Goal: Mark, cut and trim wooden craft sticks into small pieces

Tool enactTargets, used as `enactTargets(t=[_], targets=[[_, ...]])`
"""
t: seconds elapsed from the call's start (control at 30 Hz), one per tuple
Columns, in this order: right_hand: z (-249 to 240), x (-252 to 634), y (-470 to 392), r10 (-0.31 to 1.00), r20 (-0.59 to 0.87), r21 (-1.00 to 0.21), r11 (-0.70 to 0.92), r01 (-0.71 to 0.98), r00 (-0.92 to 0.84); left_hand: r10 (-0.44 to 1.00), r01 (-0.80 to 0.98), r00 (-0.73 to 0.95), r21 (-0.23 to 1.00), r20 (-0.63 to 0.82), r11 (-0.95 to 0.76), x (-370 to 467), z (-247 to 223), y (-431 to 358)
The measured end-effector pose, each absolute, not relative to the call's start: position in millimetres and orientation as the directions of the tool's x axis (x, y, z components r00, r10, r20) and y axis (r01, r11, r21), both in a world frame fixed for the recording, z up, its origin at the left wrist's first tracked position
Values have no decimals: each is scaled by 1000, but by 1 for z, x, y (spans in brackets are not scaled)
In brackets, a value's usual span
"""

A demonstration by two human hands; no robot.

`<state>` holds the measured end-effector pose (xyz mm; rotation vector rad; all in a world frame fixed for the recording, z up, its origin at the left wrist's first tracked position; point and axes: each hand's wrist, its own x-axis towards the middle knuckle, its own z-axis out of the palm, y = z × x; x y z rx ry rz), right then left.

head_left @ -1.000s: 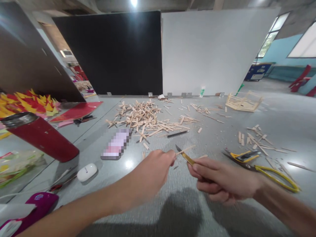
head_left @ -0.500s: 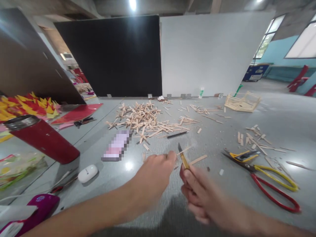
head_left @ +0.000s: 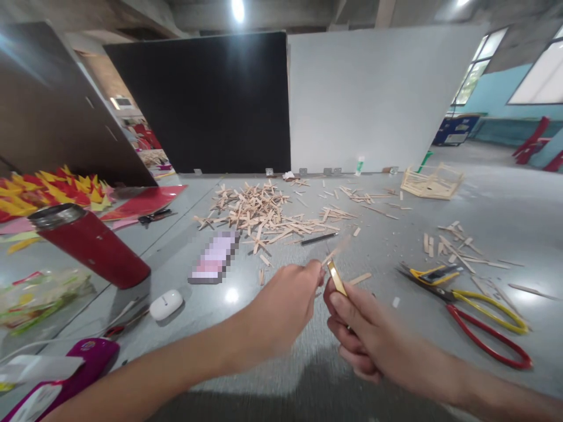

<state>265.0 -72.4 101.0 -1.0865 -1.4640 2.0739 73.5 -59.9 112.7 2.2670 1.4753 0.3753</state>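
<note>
My left hand (head_left: 288, 299) is closed, pinching a thin wooden stick (head_left: 338, 249) that juts out to the upper right and is smeared by motion. Close beside it, my right hand (head_left: 365, 328) wraps round a utility knife (head_left: 336, 278) with a gold-coloured body. Its blade end points up by the stick; I cannot tell whether the two touch. Beyond the knife a flat wooden stick (head_left: 359, 279) lies on the table. A dark pencil (head_left: 319, 238) rests just past my hands, in front of a heap of short wooden sticks (head_left: 259, 214).
To the right lie scissors (head_left: 448, 296) with red and yellow handles and a yellow cutter (head_left: 433, 274). A small stick frame (head_left: 433, 181) stands at the back right. On the left are a phone (head_left: 214, 257), a white mouse (head_left: 166, 305) and a red flask (head_left: 97, 246).
My left hand has shifted slightly right and up, and the stick now angles more steeply. The knife has tilted a little in my right hand. The view has turned slightly.
</note>
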Motion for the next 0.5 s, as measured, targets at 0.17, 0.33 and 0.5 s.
enactTargets(t=[0.17, 0.33, 0.5], targets=[[135, 282, -70, 616, -439, -886, -419, 200, -654, 882, 477, 466, 820, 70, -318, 65, 131, -61], [163, 310, -67, 628, -517, -822, -553, 132, -582, 864, 264, 492, 964, -105, -33, 62, 145, -67], [169, 323, -66, 641, -571, -790, -599, 130, -514, 821, 146, 541, 982, -181, 120, 61, 147, -70]])
